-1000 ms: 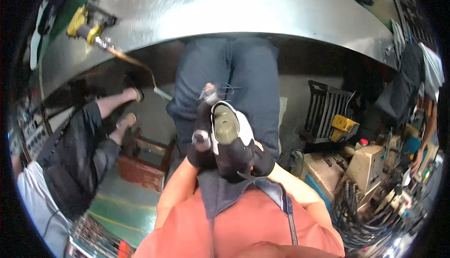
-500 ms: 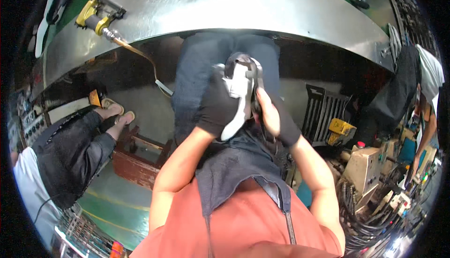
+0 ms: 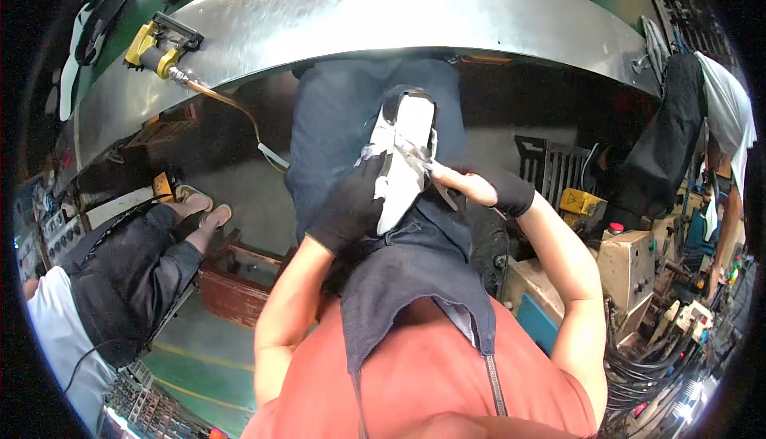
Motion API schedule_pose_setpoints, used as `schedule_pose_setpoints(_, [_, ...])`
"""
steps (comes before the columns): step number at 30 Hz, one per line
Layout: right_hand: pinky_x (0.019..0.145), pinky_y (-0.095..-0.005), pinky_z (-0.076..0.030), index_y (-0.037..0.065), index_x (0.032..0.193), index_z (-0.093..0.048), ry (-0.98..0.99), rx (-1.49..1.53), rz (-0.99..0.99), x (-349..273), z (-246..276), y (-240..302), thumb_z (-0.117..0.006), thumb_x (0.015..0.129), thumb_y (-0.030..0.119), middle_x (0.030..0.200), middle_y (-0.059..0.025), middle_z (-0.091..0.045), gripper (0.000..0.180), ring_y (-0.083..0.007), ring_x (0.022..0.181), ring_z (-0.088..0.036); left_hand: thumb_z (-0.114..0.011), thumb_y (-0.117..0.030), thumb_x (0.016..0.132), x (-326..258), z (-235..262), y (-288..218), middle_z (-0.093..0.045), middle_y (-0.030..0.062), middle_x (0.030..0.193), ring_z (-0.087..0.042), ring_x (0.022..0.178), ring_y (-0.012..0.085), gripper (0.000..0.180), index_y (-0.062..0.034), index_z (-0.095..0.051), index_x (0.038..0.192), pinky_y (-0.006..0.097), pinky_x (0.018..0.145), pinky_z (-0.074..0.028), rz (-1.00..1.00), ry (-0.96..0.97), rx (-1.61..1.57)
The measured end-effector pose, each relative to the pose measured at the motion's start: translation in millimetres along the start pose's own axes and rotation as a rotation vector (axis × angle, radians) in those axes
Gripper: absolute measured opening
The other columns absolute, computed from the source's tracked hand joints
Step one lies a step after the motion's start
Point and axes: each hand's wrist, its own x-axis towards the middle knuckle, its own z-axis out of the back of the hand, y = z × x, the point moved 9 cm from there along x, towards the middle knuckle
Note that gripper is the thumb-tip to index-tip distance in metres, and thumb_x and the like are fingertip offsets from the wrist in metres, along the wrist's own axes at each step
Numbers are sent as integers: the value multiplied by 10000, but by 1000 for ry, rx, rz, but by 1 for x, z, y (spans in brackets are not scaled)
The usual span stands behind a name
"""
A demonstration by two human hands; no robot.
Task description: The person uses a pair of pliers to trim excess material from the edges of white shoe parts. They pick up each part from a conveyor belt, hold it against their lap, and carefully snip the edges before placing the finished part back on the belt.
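At far left, a seated person in dark trousers (image 3: 128, 279) and sandals (image 3: 203, 204), well apart from the work; above, a yellow tool (image 3: 155, 44) with a hose on the curved steel table (image 3: 383, 8). In the middle, over the lap and dark apron (image 3: 415, 271), the left hand (image 3: 351, 208) in a black glove, fingers wrapped round the near end of a white shoe (image 3: 407, 160), gripping it from the left side. Shoe held up just under the table edge, sole side facing up, dark rim at its far end. Just right of it, the right hand (image 3: 471, 188), black glove on the wrist and fingertips bare, closed on small scissors (image 3: 423, 160), blades laid against the shoe's right edge. Further right, a black crate (image 3: 550, 164), a yellow box (image 3: 578, 200), a beige machine (image 3: 630, 259) and tangled cables (image 3: 654, 359); at far right another person in white top (image 3: 726, 112)
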Motion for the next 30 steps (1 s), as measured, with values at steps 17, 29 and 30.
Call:
schedule_pose_setpoints(17, [639, -342, -456, -18, 852, -619, 127, -577, -54, -59, 51, 42, -444, 968, 391, 734, -119, -620, 460, -189, 638, -552, -494, -236, 926, 53, -23, 30, -232, 382, 1402, -325, 1284, 481, 698, 129, -119, 1388, 439, 1077, -288, 285, -360, -75])
schedule_pose_setpoints(29, [666, -349, -445, 3, 919, -579, 69, -26, -90, -43, -42, -13, -437, 981, 334, 748, -181, -579, 365, -263, 670, -545, -662, -260, 836, -75, -74, 24, -322, 305, 1371, -338, 1294, 395, 833, 91, -150, 1391, 426, 1055, -294, 374, -265, -435])
schedule_pose_setpoints(30, [670, -365, -453, 2, 918, -583, 109, -40, -101, -42, -42, -13, -436, 976, 355, 782, -188, -600, 387, -274, 697, -572, -666, -262, 833, -68, -66, 23, -354, 303, 1346, -376, 1266, 392, 809, 93, -184, 1377, 428, 1037, -314, 384, -242, -492])
